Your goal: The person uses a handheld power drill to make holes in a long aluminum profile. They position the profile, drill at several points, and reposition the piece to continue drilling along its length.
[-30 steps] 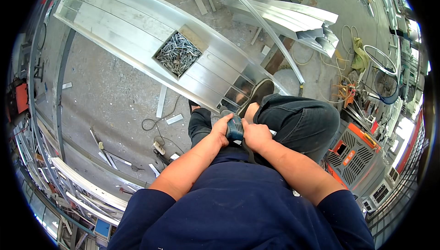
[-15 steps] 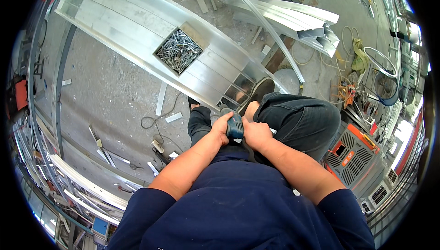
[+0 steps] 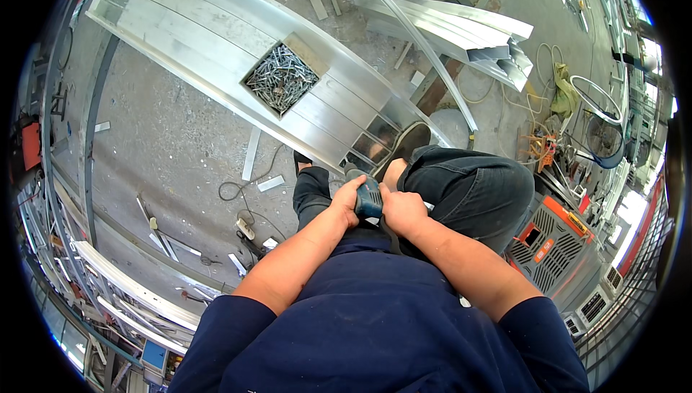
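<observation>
Both my hands are wrapped round a dark blue-green power drill, held low before my waist. Its body lies between them, and its front end points away from me, close to the near end of the long silver metal profiles. My left hand closes on the drill's left side. On the other side, my right hand grips its rear part, where the handle is mostly hidden. A square box full of loose screws rests on the profiles. My shoe is at the profiles' near end.
Cut metal strips and a cable lie on the floor at left. More silver profiles are stacked at the far right. Beside my right knee stands an orange-and-grey machine. A metal frame post rises at left.
My hands keep their grip on the drill, almost unmoved. The view has shifted very slightly.
</observation>
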The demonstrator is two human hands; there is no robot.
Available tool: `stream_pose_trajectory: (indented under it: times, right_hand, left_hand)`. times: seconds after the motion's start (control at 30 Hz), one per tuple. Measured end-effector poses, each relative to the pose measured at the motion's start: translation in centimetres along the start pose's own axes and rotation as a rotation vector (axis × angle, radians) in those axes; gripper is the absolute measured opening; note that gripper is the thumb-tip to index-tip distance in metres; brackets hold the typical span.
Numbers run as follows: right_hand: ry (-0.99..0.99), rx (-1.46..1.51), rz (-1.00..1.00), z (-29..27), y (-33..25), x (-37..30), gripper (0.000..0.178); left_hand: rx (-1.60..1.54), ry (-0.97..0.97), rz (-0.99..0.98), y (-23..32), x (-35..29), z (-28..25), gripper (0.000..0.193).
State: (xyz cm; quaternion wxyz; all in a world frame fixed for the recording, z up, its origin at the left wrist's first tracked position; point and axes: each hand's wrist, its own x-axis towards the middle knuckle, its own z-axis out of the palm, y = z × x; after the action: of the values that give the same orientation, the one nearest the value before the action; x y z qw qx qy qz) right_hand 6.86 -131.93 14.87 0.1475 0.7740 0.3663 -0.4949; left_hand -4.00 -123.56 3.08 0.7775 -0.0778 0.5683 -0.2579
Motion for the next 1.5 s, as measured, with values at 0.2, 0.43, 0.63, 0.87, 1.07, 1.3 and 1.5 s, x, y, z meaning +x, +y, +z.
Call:
stream_pose_trajectory:
  times: [0.2,0.43,0.63,0.87,1.07,1.3,1.5]
  right_hand:
    - [-0.002,0.002,0.002,-0.2,-0.1,0.0,0.052]
    - [0.046,-0.023,-0.024,0.4,0.1,0.0,0.053]
    - [0.024,-0.034,-0.01,0.1,0.1,0.0,0.055]
    - [0.033,-0.033,-0.008,-0.2,-0.2,-0.1,0.056]
    - [0.033,-0.03,-0.011,-0.4,-0.3,-0.3,0.061]
    - [0.015,-0.017,-0.001,-0.7,-0.4,-0.5,0.065]
    - [-0.025,-0.024,0.019,-1.2,-0.7,-0.6,0.065]
  left_hand:
    - [-0.007,0.011,0.018,0.0,-0.2,0.2,0.035]
    - [-0.06,-0.039,0.027,-0.4,0.1,-0.3,0.034]
    - [-0.083,-0.034,0.062,-0.4,0.0,0.1,0.034]
    - [-0.077,-0.016,0.044,-0.2,-0.6,0.4,0.034]
    - [-0.08,-0.032,0.049,-0.2,-0.6,0.2,0.034]
    - [-0.096,-0.04,0.057,-0.4,-0.1,0.1,0.032]
    - [-0.11,-0.064,0.072,-0.5,0.7,-0.5,0.032]
